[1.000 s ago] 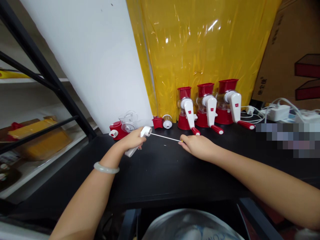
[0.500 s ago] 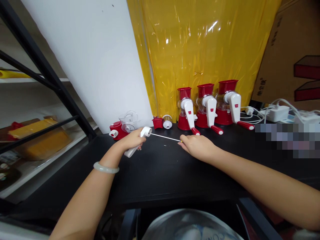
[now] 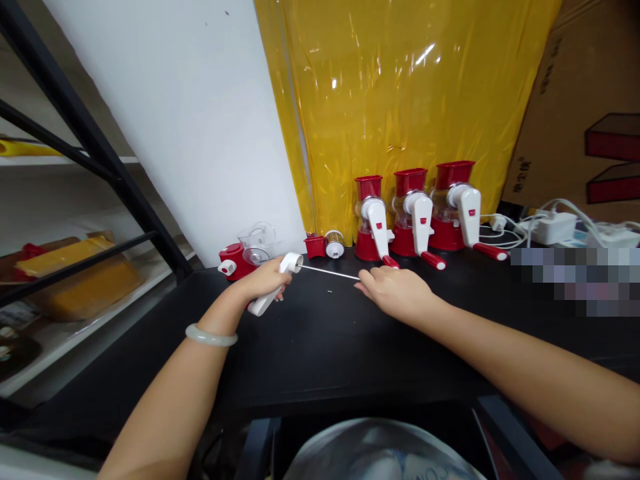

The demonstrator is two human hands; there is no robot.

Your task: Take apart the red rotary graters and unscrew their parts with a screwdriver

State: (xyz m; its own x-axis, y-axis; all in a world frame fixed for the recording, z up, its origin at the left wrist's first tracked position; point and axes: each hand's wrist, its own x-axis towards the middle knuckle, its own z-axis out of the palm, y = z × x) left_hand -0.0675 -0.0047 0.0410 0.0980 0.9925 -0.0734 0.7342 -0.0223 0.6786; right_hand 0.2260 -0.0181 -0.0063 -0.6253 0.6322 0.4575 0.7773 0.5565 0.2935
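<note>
Yellow glossy wrapping (image 3: 400, 87) and a white board (image 3: 190, 120) stand behind your black table (image 3: 300, 360), with a brown cardboard box (image 3: 565, 127) at the far right and shelves (image 3: 100, 340) on the left. Your left hand (image 3: 265, 280), below a pale bangle (image 3: 211, 335), is closed around a white crank handle (image 3: 290, 263), held just above the table and tilted, its round head pointing up and to the right; a little red shows at its lower end. Your right hand (image 3: 395, 291) has its fingers curled tightly on the end of a thin metal rod (image 3: 327, 271); whatever handle it has is hidden in your grip. That rod spans the gap between your hands, its far end at the opening of the crank's round head. Just behind your left hand sits a red base (image 3: 231, 257) with a clear housing (image 3: 257, 252). Near it, a small red part (image 3: 315, 247) touches or nearly touches a drum (image 3: 335, 245). Three red-and-white grinders (image 3: 423, 220) stand upright in a row to the right.
</note>
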